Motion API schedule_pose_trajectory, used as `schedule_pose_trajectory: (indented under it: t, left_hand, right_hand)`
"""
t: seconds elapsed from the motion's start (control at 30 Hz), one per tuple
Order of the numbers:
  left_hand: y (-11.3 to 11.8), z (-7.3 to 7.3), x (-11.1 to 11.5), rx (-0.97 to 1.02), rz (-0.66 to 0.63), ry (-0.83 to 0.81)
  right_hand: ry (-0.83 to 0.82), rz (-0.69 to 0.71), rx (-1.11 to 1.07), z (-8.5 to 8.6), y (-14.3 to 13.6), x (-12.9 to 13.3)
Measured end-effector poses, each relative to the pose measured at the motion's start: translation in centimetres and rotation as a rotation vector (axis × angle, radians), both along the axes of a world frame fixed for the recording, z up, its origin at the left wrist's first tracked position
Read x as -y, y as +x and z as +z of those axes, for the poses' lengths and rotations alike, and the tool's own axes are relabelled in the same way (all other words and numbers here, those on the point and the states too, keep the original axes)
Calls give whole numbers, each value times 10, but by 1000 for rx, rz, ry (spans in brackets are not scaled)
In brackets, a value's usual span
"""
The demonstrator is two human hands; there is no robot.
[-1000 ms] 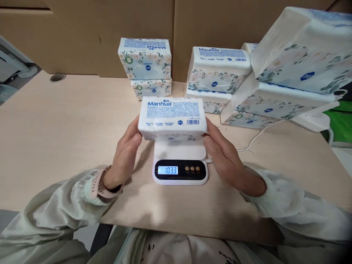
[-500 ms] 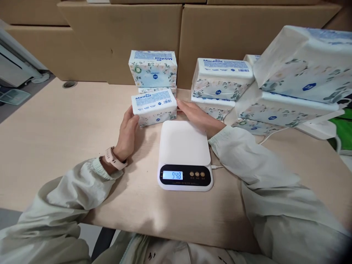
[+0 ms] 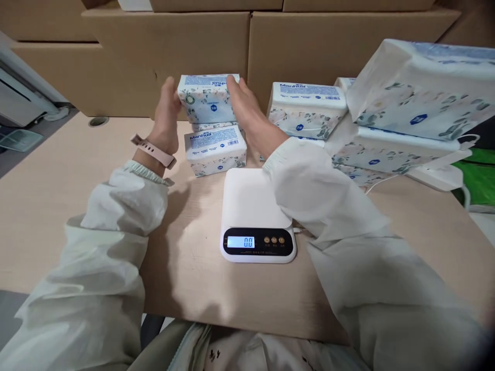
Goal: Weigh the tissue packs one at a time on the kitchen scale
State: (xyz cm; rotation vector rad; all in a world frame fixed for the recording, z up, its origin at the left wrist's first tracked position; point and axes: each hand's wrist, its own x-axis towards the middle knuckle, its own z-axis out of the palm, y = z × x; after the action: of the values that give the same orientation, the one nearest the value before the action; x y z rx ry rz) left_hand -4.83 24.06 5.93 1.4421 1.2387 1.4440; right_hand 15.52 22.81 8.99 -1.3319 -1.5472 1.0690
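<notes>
Both hands are at the top tissue pack (image 3: 209, 103) of a stack by the cardboard boxes. My left hand (image 3: 166, 118) is at its left end, and my right hand (image 3: 253, 116) is at its right end with the fingers on its top edge. The pack is gripped between the two hands. Another tissue pack (image 3: 215, 152) lies in front of the stack, touched by neither hand. Nearer to me, a white scale (image 3: 251, 198) reads 0.0, and my right sleeve covers part of its right edge.
More tissue packs (image 3: 307, 111) are stacked on the right, some large and close. Cardboard boxes (image 3: 201, 46) line the back of the table (image 3: 77, 206). A white cable runs from the scale's right side. Something green lies at the far right.
My hands have let go of the front pack and moved up and back to the top pack of the stack. The scale reading went from 94.8 to 0.0.
</notes>
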Motion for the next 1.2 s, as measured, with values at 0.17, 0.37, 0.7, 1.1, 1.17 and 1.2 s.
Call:
schedule_pose_trajectory:
  t: [0.17, 0.37, 0.7, 1.1, 1.17, 1.2]
  left_hand:
    - [32, 27, 61, 30, -165, 81]
    - [66, 37, 186, -2, -355, 173]
    - [73, -41, 253, -43, -429, -52]
    - [61, -62, 250, 67, -283, -19]
    - [61, -62, 250, 70, -285, -31]
    - [61, -62, 249, 72, -286, -35]
  right_hand:
    - [53, 27, -62, 32, 25, 46]
    - [301, 137, -96, -1, 103, 167]
    - [358, 155, 143, -77, 155, 244]
    - [560, 83, 127, -112, 168, 233]
    - [551, 77, 129, -112, 168, 233]
    - [555, 75, 125, -112, 168, 233]
